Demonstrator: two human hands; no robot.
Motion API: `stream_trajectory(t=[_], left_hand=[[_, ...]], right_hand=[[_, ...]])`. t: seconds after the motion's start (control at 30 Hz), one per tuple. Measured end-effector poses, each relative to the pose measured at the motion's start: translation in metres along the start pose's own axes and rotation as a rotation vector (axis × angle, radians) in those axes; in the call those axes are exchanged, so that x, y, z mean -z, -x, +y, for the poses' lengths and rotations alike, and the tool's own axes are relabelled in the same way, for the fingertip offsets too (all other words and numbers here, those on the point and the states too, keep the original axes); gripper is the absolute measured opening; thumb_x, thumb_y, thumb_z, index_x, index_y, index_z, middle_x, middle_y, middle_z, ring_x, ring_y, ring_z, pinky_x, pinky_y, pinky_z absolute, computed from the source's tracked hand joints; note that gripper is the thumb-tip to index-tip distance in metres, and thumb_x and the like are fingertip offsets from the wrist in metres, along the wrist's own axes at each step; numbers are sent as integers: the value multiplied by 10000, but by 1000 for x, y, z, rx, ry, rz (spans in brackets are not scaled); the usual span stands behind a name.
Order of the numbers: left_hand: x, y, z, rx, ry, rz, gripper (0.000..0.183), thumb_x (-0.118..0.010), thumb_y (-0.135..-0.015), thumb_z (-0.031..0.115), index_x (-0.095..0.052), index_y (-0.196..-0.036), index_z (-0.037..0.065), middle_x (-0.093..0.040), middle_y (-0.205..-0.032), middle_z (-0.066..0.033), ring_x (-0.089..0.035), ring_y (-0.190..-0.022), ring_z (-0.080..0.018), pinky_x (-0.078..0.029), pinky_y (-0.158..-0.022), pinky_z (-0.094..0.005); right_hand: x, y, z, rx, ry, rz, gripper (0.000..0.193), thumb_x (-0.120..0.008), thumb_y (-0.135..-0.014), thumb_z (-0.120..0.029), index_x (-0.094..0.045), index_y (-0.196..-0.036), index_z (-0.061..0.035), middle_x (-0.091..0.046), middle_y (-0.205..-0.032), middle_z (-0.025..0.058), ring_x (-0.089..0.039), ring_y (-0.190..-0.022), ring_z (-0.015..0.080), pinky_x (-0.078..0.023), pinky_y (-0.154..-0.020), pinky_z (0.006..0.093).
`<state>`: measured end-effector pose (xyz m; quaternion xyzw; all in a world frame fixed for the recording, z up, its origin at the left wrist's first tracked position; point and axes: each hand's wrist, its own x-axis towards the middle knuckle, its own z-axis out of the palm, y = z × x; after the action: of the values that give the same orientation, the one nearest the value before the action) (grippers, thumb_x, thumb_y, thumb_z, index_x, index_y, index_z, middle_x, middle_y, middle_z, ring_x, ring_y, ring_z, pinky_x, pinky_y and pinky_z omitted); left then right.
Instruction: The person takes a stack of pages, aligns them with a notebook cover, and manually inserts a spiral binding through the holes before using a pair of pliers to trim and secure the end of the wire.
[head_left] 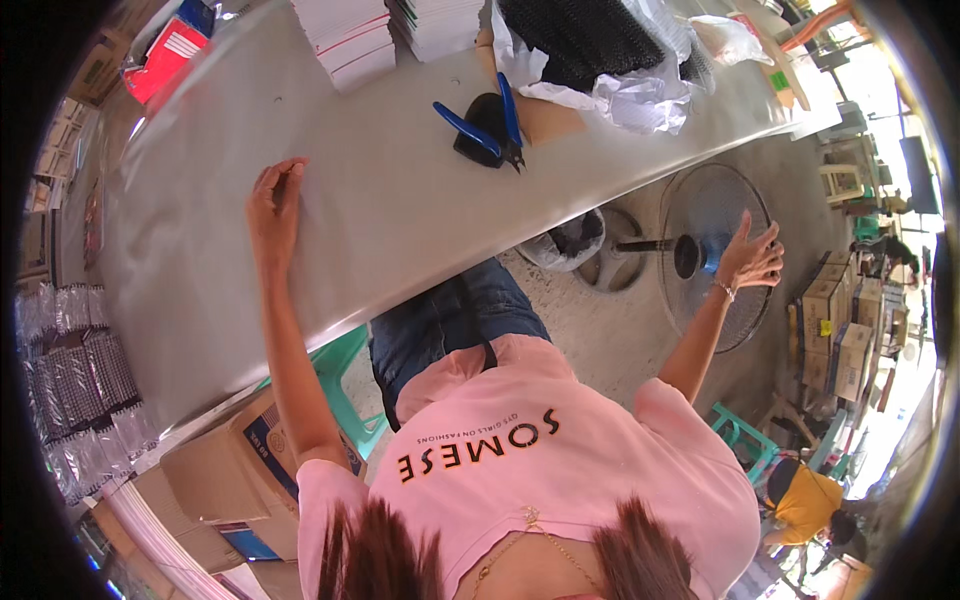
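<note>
My left hand (275,212) is over the left part of the grey table (370,215), its fingers curled together and no object showing in them. My right hand (753,258) is held out past the table's right edge, fingers spread, holding nothing. Behind it in the view is a standing fan (690,290) with a wire guard. Blue-handled nippers (468,127) lie with handles apart on a dark, rounded object (484,140), both well away from my hands.
Stacks of white cards or booklets (350,45) stand at the table's far side, beside black mesh-like material (585,45) in white wrapping (645,105). A red box (165,55) is far left. Cartons (230,460) stand near left. A person in yellow (803,500) is at lower right.
</note>
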<state>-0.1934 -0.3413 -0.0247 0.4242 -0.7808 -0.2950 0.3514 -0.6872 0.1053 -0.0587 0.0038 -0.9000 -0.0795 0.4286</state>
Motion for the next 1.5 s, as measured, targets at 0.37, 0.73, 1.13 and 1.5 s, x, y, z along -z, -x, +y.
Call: stream_trajectory(t=[0.37,0.73,1.13,1.5], left_hand=[[1,3,6,52,68,7,167,-600,-961,148,-709,-1014,32,-618,-904,-35,-575,-810,-112,-457,-747,-250],[1,2,-3,76,122,-2,140,-622,-945,122,-707,-1007,30,-633,-894,-51,-596,-796,-126,-478,-762,-252],[6,7,-3,32,91,0,121,-610,-943,86,-698,-990,18,-621,-879,-50,-563,-804,-135,-466,-746,-264],[20,-29,-7,254,217,-162,193,-639,-924,166,-696,-1065,47,-598,-835,9,-525,-725,-95,-450,-672,-263]], right_hand=[[48,-14,-33,118,-287,27,598,-634,-866,-558,-546,-1353,-221,-536,-1337,91,-434,-1260,315,-322,-970,572],[246,58,-221,747,-1340,-537,703,-808,-749,-396,-535,-1365,-196,-449,-1369,154,-385,-1286,353,-328,-1050,514],[234,84,-255,913,-1198,-415,501,-752,-764,-171,-628,-1249,-207,-315,-1526,139,-348,-1327,357,-214,-1096,507],[249,-25,-278,701,-1686,-677,202,-652,-872,-18,-689,-1069,-43,-653,-1039,76,-576,-733,133,-485,-671,259]])
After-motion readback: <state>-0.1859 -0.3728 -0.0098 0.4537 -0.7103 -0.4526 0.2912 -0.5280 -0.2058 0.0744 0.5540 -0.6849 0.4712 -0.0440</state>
